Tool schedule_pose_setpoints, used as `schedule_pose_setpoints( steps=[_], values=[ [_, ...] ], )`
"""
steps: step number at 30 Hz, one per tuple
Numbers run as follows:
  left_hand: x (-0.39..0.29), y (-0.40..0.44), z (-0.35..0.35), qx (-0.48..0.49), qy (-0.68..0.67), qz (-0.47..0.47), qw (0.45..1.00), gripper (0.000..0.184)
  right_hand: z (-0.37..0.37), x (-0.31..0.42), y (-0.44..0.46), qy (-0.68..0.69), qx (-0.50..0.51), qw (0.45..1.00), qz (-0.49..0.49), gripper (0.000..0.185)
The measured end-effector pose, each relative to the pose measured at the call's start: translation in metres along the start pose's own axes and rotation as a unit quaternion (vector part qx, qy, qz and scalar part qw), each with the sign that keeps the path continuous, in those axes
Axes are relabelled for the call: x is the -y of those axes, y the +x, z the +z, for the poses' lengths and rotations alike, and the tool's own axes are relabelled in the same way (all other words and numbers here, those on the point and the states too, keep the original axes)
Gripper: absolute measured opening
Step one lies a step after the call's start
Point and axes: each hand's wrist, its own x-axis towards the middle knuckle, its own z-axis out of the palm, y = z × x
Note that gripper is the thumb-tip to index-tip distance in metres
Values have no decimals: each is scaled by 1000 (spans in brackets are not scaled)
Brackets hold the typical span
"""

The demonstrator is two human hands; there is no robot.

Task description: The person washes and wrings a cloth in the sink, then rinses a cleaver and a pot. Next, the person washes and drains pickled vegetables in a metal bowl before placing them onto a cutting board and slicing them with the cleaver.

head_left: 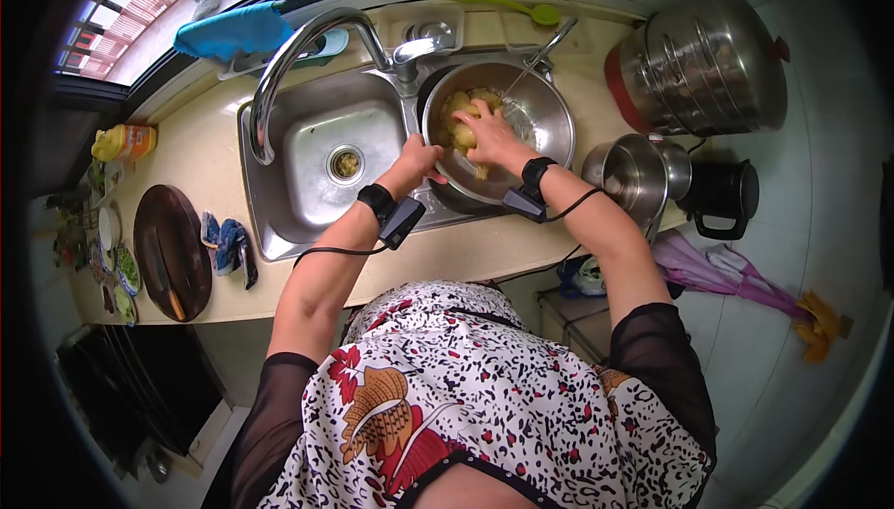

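A large stainless steel bowl (549,108) sits tilted over the right basin of the sink. Inside it lies pale yellow, lumpy food (460,107) that looks like raw poultry, with some water around it. My left hand (416,161) is closed on the bowl's left rim, thumb toward the inside. Over the food, my right hand (492,135) reaches into the bowl with its fingers curled around a piece; the palm hides part of it. A thin stream of water runs into the bowl from a small spout (562,36).
The left sink basin (321,127) has scraps in its drain, below a tall curved faucet (270,90). A steamer pot (708,62), a steel pot (629,178) and a black kettle (726,197) stand right. A knife (168,276) lies on a round chopping board (186,239) left.
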Motion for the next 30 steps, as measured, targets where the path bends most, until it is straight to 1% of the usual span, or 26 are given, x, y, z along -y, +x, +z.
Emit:
schedule_pose_setpoints(
  steps=[1, 3, 4, 5, 6, 8, 9, 11, 14, 15, 18, 19, 21, 22, 23, 26, 28, 29, 30],
  values=[
    [5, 5, -3, 20, 9, -3, 1000, 28, 4, -11, 0, 52, -48, 996, -45, 58],
    [11, 12, -8, 59, 25, -9, 998, 29, 7, -32, 9, 74, -84, 994, 11, 45],
    [4, 4, -7, 58, 25, -3, 998, 30, 7, -39, 13, 84, -102, 990, 40, 40],
    [-2, -4, -3, 57, 25, 2, 998, 31, 11, -44, 14, 133, -179, 970, 95, 29],
    [-8, -10, 0, 56, 24, 7, 998, 31, 29, -67, 27, 200, -265, 941, 69, 21],
    [-8, -9, 2, 56, 27, 2, 998, 31, 15, -69, 27, 268, -149, 923, 234, 13],
    [-7, -8, 2, 54, 29, -1, 998, 31, 3, -63, 25, 290, -78, 912, 279, 12],
    [-8, -6, 0, 57, 24, -2, 998, 31, -26, -44, 16, 329, 66, 869, 363, 22],
    [-11, -6, 0, 53, 30, -1, 998, 31, -39, -35, -8, 542, 69, 792, 273, 39],
    [-12, -4, 0, 52, 34, 0, 998, 31, -42, -38, -8, 583, 96, 771, 236, 50],
    [-7, 3, -1, 43, 30, 8, 999, 31, -51, -46, -3, 483, -7, 841, 244, 54],
    [-3, 8, -3, 45, 26, 9, 999, 30, -47, -58, 5, 439, -3, 857, 271, 54],
    [5, 14, -6, 46, 18, 9, 999, 29, -37, -70, 12, 259, -66, 939, 215, 51],
    [3, 13, -5, 54, 17, 9, 998, 29, -30, -77, 16, 165, -97, 964, 183, 50],
    [2, 11, -5, 61, 16, 9, 998, 29, -14, -76, 25, 199, -141, 952, 183, 53],
    [-10, 0, 3, 62, 10, 24, 998, 27, -2, -28, 25, 94, -192, 973, 87, 63],
    [-11, -1, 3, 59, -3, 24, 998, 26, 0, 2, 16, 26, -145, 988, 45, 75],
    [-12, 1, 1, 59, -14, 17, 998, 26, 3, 4, 14, 5, -148, 989, -26, 63],
    [-11, 3, -2, 59, -26, 11, 998, 25, 5, -1, 14, 32, -109, 993, -34, 58]
  ],
)
